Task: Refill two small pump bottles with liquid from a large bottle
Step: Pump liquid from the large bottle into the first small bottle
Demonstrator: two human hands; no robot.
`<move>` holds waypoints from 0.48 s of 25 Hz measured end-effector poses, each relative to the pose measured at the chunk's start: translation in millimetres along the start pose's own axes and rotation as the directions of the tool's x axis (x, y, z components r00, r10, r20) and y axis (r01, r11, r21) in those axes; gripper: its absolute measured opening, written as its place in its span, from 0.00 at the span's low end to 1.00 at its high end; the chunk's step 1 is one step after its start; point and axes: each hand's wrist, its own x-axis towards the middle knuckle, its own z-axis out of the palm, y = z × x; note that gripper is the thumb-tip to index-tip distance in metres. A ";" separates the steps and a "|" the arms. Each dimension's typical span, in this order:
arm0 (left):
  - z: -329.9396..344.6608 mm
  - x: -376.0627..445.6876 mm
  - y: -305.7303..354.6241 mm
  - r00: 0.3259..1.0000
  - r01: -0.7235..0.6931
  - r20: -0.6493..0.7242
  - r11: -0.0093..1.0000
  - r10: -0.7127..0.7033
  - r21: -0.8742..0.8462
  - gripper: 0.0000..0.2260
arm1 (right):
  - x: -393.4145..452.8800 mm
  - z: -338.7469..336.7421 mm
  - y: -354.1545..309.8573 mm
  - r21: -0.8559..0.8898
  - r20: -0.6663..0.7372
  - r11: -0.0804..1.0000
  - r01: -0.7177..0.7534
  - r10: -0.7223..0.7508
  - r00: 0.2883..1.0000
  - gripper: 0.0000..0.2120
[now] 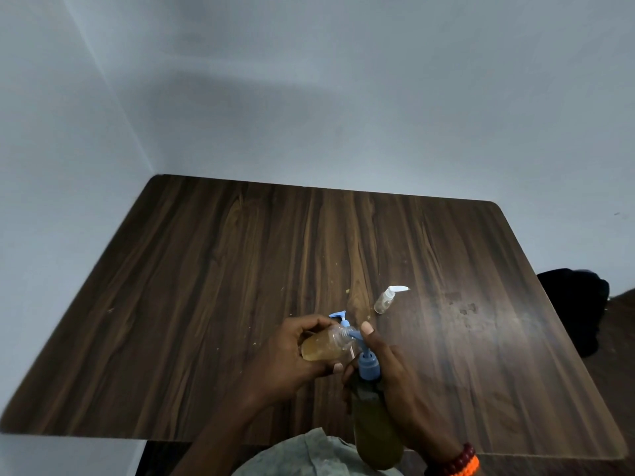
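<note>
My left hand (292, 359) grips a small clear bottle (326, 347) of amber liquid, tilted on its side with its open neck pointing right. My right hand (395, 383) holds the large greenish bottle (376, 431) upright, thumb raised over its blue pump head (367, 365), whose nozzle meets the small bottle's neck. A loose blue pump top (338, 317) shows just behind the small bottle. A second small clear bottle (386, 300) with a white pump stands on the wooden table (240, 269), beyond my hands, and looks nearly empty.
The table sits in a corner of pale walls, its left and far edges against them. A dark bundle (577, 304) lies on the floor off the table's right edge. Small crumbs and smudges mark the tabletop near the bottles.
</note>
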 end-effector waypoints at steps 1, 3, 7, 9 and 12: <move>-0.7 0.0 0.0 1.000 -0.001 -0.003 1.000 0.001 0.000 0.21 | 0.0 -0.2 0.6 0.003 0.001 1.000 -0.005 0.005 1.000 0.53; -1.2 -0.4 0.4 1.000 -0.008 -0.004 1.000 0.008 0.006 0.21 | -1.4 -0.4 2.4 0.030 0.007 0.999 -0.024 0.024 1.000 0.50; -0.3 -0.7 1.0 1.000 -0.017 0.010 1.000 0.016 0.018 0.20 | -3.3 -2.9 2.0 0.036 -0.007 0.999 -0.041 0.041 0.999 0.41; -0.6 0.0 1.1 1.000 -0.017 0.009 1.000 0.017 -0.001 0.20 | -0.6 -2.3 2.0 0.009 -0.005 1.000 -0.012 0.012 1.000 0.42; -0.9 1.2 0.6 1.000 -0.005 -0.007 1.000 0.005 -0.008 0.21 | 2.3 0.3 1.7 0.007 -0.014 1.000 0.027 -0.027 1.000 0.40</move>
